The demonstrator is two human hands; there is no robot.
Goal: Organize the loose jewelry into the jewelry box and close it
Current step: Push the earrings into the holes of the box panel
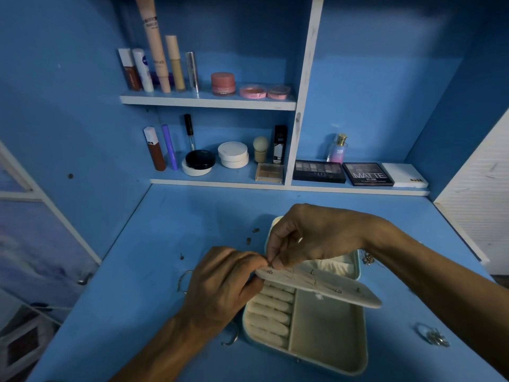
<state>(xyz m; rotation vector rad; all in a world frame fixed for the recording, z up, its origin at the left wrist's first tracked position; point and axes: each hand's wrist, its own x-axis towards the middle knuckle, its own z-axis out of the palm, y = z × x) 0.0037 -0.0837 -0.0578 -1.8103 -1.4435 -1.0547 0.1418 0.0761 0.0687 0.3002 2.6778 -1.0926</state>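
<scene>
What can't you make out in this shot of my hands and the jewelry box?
Head view:
Small item pinched where right hand meets left hand: too small, covered by fingertips.
Jewelry box lid: mostly behind the right hand.
Silver hoop: partly under the left wrist.
Jewelry cluster, far right: blurred, pieces indistinguishable.

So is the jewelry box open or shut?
Open: the jewelry box shows its ring rolls and a bare compartment, with the inner flap raised.
</scene>
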